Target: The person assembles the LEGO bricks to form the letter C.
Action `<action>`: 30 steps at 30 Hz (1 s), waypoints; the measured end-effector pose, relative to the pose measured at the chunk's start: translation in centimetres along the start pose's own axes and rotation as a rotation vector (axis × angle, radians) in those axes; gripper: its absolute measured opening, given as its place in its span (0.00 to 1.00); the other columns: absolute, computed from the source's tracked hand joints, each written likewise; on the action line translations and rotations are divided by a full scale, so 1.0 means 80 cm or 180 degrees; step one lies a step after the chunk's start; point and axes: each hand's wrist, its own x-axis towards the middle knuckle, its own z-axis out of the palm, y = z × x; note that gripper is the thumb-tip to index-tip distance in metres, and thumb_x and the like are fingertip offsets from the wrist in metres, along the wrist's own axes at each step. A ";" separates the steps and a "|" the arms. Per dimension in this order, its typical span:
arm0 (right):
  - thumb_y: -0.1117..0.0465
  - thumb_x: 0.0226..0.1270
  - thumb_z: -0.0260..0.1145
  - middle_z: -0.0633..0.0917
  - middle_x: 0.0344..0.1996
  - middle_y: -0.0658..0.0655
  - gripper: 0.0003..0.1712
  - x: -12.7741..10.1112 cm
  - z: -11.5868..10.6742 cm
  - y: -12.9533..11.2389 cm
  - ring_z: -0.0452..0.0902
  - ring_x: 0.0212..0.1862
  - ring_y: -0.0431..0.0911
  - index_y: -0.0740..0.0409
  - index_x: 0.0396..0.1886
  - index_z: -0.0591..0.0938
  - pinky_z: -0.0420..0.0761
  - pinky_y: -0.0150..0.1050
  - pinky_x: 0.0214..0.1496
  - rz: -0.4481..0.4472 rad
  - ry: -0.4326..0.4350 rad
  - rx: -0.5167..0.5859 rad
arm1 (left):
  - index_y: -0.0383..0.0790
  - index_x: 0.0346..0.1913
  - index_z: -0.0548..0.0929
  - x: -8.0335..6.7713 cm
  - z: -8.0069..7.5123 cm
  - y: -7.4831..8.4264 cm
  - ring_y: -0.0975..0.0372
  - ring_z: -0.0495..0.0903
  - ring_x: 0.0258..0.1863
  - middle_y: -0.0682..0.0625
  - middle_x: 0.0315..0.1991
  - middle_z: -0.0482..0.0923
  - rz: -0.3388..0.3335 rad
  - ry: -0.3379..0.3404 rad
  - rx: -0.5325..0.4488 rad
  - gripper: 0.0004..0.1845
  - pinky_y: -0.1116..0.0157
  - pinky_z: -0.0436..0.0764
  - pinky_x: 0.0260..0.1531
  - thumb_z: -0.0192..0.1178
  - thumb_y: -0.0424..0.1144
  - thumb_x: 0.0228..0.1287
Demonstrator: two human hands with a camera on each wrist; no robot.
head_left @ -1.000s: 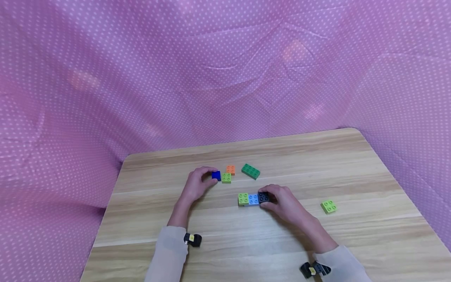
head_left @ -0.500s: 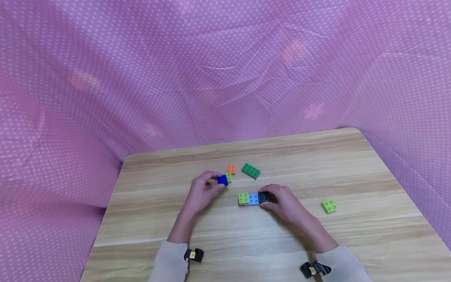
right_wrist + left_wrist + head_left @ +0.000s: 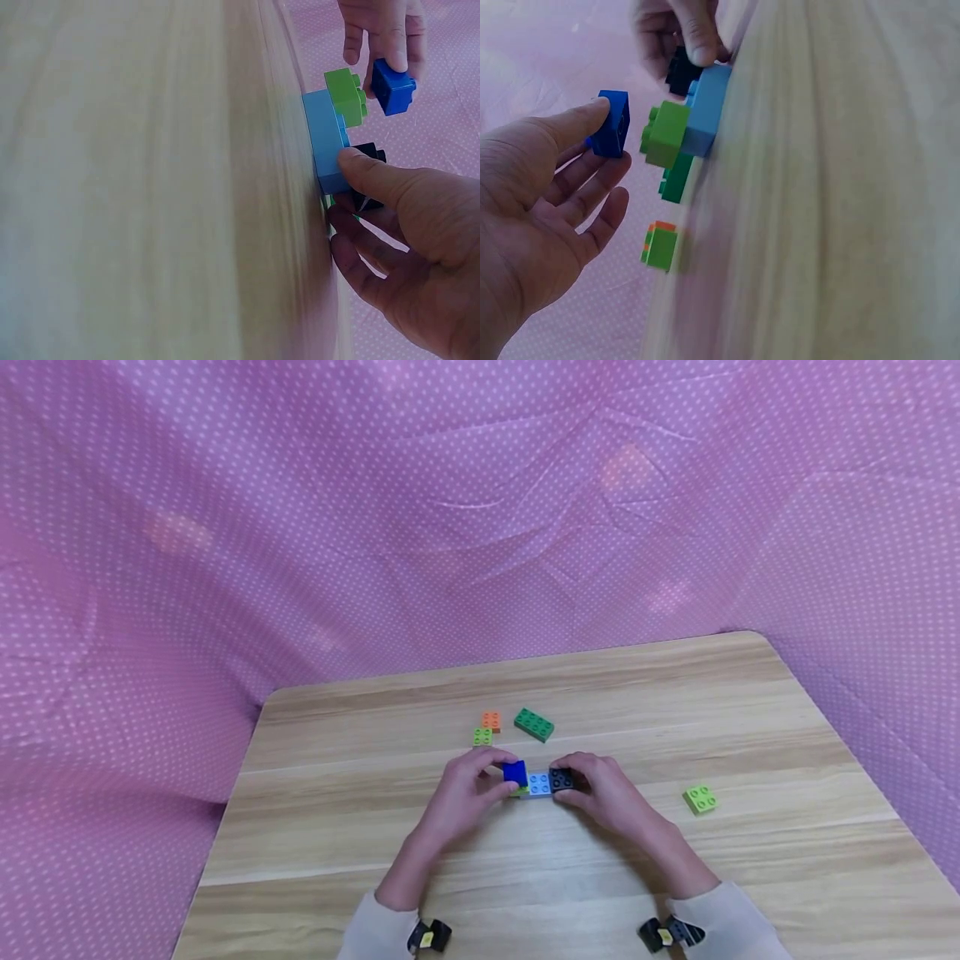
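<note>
My left hand (image 3: 467, 792) pinches a dark blue toy brick (image 3: 515, 773) between thumb and fingers. It hovers over the left end of a small joined build, a short gap from the lime green brick (image 3: 667, 133) in the left wrist view. That green brick sits on one end of a longer light blue brick (image 3: 539, 784), which lies on the table. On the other end is a black brick (image 3: 561, 779). My right hand (image 3: 604, 793) grips the black brick there, its thumb at the near side and a finger at the far side.
Behind the hands lie an orange brick (image 3: 491, 720), another lime green brick (image 3: 482, 737) and a long green brick (image 3: 534, 724). One more lime green brick (image 3: 700, 799) is off to the right. Pink dotted cloth (image 3: 480, 527) surrounds the wooden table (image 3: 315, 810).
My left hand has lifted the dark blue brick from beside the loose lime green brick and carried it right and nearer, over the build. My right hand has stayed on the black brick.
</note>
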 end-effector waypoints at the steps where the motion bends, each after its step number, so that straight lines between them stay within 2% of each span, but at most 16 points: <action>1: 0.59 0.60 0.75 0.84 0.51 0.46 0.22 0.000 0.000 0.000 0.80 0.54 0.39 0.51 0.56 0.83 0.80 0.40 0.57 -0.0007 0.0002 -0.0003 | 0.60 0.55 0.81 0.000 0.002 0.000 0.63 0.79 0.50 0.65 0.50 0.79 0.0002 -0.0022 0.0018 0.18 0.63 0.82 0.47 0.67 0.48 0.62; 11: 0.59 0.60 0.75 0.84 0.51 0.45 0.22 0.003 0.000 -0.001 0.80 0.54 0.39 0.51 0.55 0.83 0.80 0.39 0.57 -0.0004 0.0007 0.0005 | 0.61 0.55 0.81 0.001 0.006 -0.005 0.67 0.77 0.51 0.66 0.50 0.77 -0.0048 -0.0125 0.0164 0.17 0.61 0.81 0.50 0.67 0.45 0.64; 20: 0.59 0.60 0.75 0.85 0.51 0.47 0.22 0.004 0.000 -0.002 0.80 0.54 0.40 0.52 0.55 0.83 0.80 0.39 0.57 -0.0016 0.0021 -0.0025 | 0.58 0.52 0.82 0.006 0.006 -0.005 0.71 0.76 0.50 0.66 0.50 0.77 0.0099 -0.0164 0.0245 0.15 0.62 0.81 0.51 0.68 0.43 0.64; 23: 0.59 0.60 0.75 0.85 0.51 0.47 0.22 0.003 0.000 -0.002 0.80 0.53 0.40 0.52 0.55 0.83 0.81 0.39 0.57 -0.0013 0.0025 -0.0007 | 0.56 0.51 0.83 0.007 0.007 -0.004 0.69 0.76 0.48 0.65 0.48 0.78 0.0123 -0.0167 0.0227 0.14 0.61 0.81 0.50 0.68 0.42 0.64; 30: 0.60 0.59 0.76 0.85 0.51 0.47 0.22 0.003 -0.001 -0.002 0.80 0.54 0.41 0.52 0.54 0.84 0.80 0.41 0.58 0.0031 -0.0011 0.0034 | 0.53 0.51 0.84 0.008 0.009 -0.002 0.60 0.78 0.44 0.64 0.45 0.76 0.0132 -0.0203 0.0353 0.14 0.62 0.82 0.46 0.69 0.40 0.63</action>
